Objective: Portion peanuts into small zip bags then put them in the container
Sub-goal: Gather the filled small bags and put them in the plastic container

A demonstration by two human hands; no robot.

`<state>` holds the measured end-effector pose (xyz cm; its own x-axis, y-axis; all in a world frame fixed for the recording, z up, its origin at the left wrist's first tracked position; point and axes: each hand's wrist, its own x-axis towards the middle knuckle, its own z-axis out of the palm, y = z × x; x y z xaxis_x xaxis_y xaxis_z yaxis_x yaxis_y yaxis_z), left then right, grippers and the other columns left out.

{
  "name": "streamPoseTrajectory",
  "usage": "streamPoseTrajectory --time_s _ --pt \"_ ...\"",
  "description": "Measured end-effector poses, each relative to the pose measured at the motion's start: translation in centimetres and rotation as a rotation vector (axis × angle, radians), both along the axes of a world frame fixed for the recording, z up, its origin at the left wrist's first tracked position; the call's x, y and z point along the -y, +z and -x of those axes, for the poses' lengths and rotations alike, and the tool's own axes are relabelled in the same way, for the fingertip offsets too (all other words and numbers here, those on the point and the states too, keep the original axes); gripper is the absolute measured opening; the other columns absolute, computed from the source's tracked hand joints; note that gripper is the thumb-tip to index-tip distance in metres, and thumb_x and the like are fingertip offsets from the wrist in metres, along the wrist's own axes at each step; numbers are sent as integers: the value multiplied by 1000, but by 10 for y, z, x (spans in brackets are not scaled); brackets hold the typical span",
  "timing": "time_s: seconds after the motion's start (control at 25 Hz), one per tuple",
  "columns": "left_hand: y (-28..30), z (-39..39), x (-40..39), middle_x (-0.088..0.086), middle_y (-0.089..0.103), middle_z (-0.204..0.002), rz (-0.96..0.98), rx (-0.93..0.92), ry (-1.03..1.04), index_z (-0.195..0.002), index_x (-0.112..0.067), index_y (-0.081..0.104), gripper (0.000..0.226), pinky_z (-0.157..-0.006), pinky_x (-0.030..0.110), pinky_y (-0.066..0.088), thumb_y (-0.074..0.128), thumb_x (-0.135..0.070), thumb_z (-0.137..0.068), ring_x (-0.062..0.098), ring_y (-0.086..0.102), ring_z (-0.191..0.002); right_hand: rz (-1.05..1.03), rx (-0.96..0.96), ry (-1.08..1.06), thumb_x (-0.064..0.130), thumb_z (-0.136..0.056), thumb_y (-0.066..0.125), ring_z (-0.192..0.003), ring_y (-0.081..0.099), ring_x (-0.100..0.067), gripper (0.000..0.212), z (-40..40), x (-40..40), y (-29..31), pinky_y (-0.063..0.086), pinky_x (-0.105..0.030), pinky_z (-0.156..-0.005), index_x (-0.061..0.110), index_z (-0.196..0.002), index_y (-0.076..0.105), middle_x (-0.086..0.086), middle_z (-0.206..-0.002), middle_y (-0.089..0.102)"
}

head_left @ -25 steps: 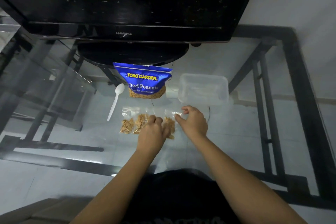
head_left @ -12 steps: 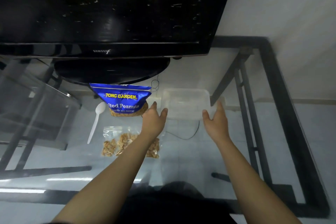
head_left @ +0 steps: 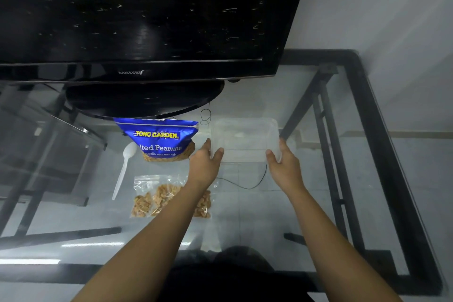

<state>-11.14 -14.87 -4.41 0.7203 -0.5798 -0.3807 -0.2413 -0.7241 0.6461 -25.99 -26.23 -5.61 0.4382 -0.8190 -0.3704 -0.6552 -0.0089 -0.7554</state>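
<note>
Both hands grip the clear plastic container (head_left: 244, 138) that stands on the glass bench (head_left: 306, 216): the left hand (head_left: 204, 165) holds its near-left corner, thumb hooked over the near rim and fingers along the left wall, while the right hand (head_left: 284, 167) holds its near-right corner the same way, thumb over the rim and fingers round the right wall. Nothing can be made out inside the container. Just left of the container stands the blue Tong Garden salted peanuts bag (head_left: 159, 140), upright, with nuts showing through its lower window. Left of that bag, farther from the container, a white plastic spoon (head_left: 123, 169) lies on the glass, bowl toward the television. Nearer the person than the container and to its left, the filled small zip bags (head_left: 157, 197) lie flat in a cluster, partly hidden under the left forearm, so I cannot tell their number. Behind the container, the black Samsung television (head_left: 137, 19) rises on its rounded stand (head_left: 144, 100), and a thin black cable (head_left: 245, 185) curves under the glass just near of the container.
</note>
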Motion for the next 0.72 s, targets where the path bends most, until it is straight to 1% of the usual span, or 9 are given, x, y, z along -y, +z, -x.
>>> streamPoseTrajectory --time_s 0.08,0.16,0.28,0.32,0.4,0.48,0.56,0.64,0.72 --pt "6 3 -3 18 48 -140 47 20 43 -141 -4 35 54 -106 38 38 48 -30 -95 32 45 -129 25 18 -1 32 -97 43 -139 32 -23 60 1 -3 11 25 -28 -111 13 -148 18 -7 -153 30" --pt "15 10 -8 18 51 -136 148 67 97 -138 -4 40 49 -104 42 41 50 -26 -95 31 48 -125 49 35 -11 35 -97 42 -141 27 -22 61 8 -7 21 23 -27 -111 14 -148 17 -6 -154 26" --pt "38 24 -10 7 65 -108 406 -82 194 -136 -9 45 42 -92 39 52 49 -17 -95 20 64 -97 48 69 -43 39 -95 44 -142 24 -19 64 21 -13 32 20 -27 -112 17 -148 16 -3 -156 22" --pt "47 26 -8 2 66 -98 458 -115 172 -136 -12 45 40 -86 37 55 48 -15 -96 16 65 -86 65 84 -70 39 -93 47 -142 23 -19 68 25 -12 36 20 -30 -113 19 -148 14 -2 -156 21" --pt "64 21 4 -4 66 -89 449 -63 49 -136 -17 46 39 -76 26 55 47 -17 -96 11 63 -76 72 187 -141 36 -89 55 -141 26 -18 75 33 -7 47 28 -37 -113 26 -148 10 1 -156 20" --pt "81 10 22 -5 66 -88 417 -20 -92 -135 -18 48 39 -69 21 49 49 -21 -95 16 63 -78 -66 369 -174 27 -87 60 -130 42 -16 73 41 3 59 41 -37 -103 33 -145 17 2 -150 32" --pt "92 1 37 -2 67 -88 433 -69 -166 -133 -19 50 41 -73 25 51 53 -27 -93 15 60 -80 -264 468 -104 16 -87 60 -106 62 -14 56 48 10 67 52 -31 -86 32 -135 37 2 -134 53" --pt "90 0 47 4 66 -98 448 -94 -168 -135 -17 47 47 -85 28 50 54 -34 -92 11 60 -91 -334 490 -81 4 -88 56 -85 69 -10 42 52 13 65 54 -22 -70 30 -121 51 3 -118 64" --pt "76 6 46 6 64 -117 373 -4 -171 -139 -13 40 53 -85 22 44 49 -39 -94 11 58 -104 -332 555 -204 -1 -89 53 -80 67 -8 42 56 17 57 53 -18 -66 30 -118 53 6 -110 65"
